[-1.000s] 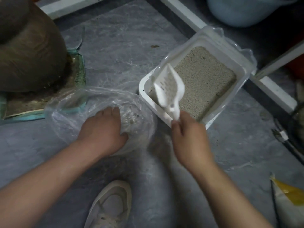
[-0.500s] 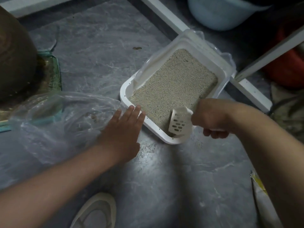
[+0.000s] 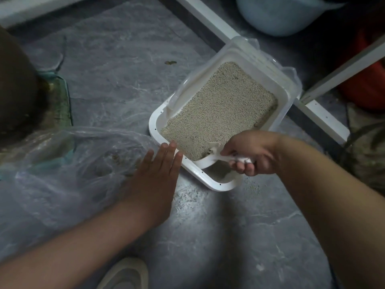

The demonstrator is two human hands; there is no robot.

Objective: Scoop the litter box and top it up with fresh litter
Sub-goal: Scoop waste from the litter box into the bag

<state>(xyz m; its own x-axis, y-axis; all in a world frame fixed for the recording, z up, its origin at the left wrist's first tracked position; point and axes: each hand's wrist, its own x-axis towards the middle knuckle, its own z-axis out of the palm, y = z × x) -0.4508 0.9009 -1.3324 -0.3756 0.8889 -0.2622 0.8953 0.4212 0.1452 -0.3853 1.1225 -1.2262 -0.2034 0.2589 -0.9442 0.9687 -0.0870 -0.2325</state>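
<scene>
A white litter box [image 3: 155, 124] sits on the grey floor, filled with beige litter [image 3: 218, 109]. My right hand [image 3: 250, 153] grips the handle of a white slotted scoop [image 3: 210, 158], whose blade is dug into the litter at the box's near corner. My left hand [image 3: 156, 174] lies flat with straight fingers, fingertips touching the box's near-left rim. A clear plastic bag [image 3: 62, 167] with some dark clumps inside lies on the floor to the left, under my left forearm.
A brown round object [image 3: 16, 90] on a green-edged tray stands at far left. White frame bars [image 3: 208, 19] run behind the box. A pale blue tub [image 3: 281, 13] sits at the back, something red [image 3: 366, 80] at right. A shoe [image 3: 125, 274] is at the bottom.
My right hand has brought the scoop from above the bag down into the box and pushed it deeper into the litter. My left hand left the bag and reached the box rim.
</scene>
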